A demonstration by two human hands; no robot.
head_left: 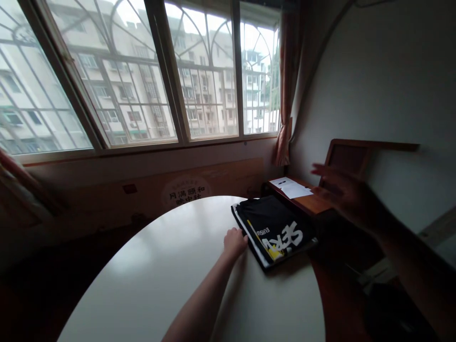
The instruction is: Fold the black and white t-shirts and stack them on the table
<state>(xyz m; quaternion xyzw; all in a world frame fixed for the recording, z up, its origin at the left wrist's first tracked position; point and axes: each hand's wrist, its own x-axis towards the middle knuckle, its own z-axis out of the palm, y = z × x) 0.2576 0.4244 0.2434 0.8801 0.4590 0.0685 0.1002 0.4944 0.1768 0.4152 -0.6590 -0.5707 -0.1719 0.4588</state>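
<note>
A folded black T-shirt (274,223) with white and yellow lettering lies flat near the right edge of the white round table (153,270). White and dark layers show along its left and lower edges, so it may rest on other folded cloth. My left hand (235,241) is on the tabletop with its fingers curled against the shirt's left edge; the fingertips are partly hidden. To the right, my right hand (342,192) is raised in the air, apart from the shirt. Motion blurs it, but its fingers are stretched out and hold nothing visible.
Behind the table, a low wooden table (317,204) carries white papers (294,189) and a dark pen. A wooden chair back (347,161) stands by the right wall. Barred windows (138,71) with a tied curtain (284,137) line the far side, above a printed cardboard panel (231,180).
</note>
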